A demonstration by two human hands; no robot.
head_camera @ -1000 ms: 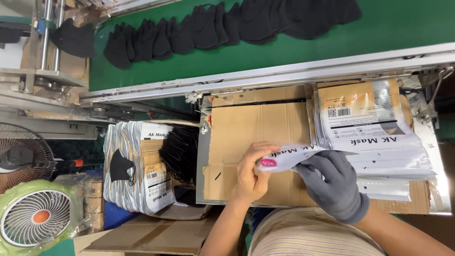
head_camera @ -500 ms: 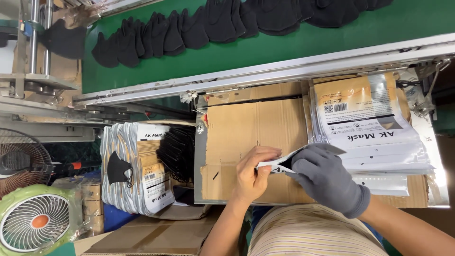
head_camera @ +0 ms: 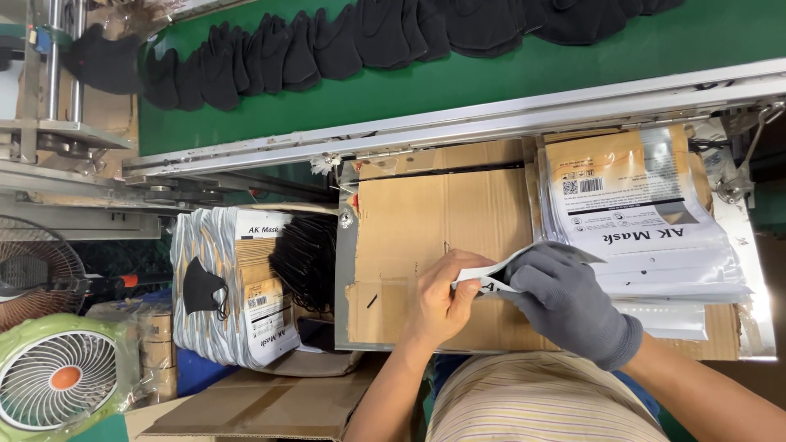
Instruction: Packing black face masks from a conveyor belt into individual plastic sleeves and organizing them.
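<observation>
I see both hands pinching one white pouch (head_camera: 491, 278) over the cardboard-covered table (head_camera: 426, 221): bare left hand (head_camera: 438, 299) on its near edge, grey-gloved right hand (head_camera: 565, 299) closed around it. The pouch stack (head_camera: 647, 221) lies just beyond the right hand.

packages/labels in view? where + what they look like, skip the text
Pouch: flat white packet, held between bare left hand and grey-gloved right hand, over the cardboard sheet.
Pouch stack: right of the cardboard, flat white and clear bags with tan printed panel and small barcode patch.
Filled packs: bundle on the left, white and tan, black mask pictured on front.
No screens or signs.
</observation>
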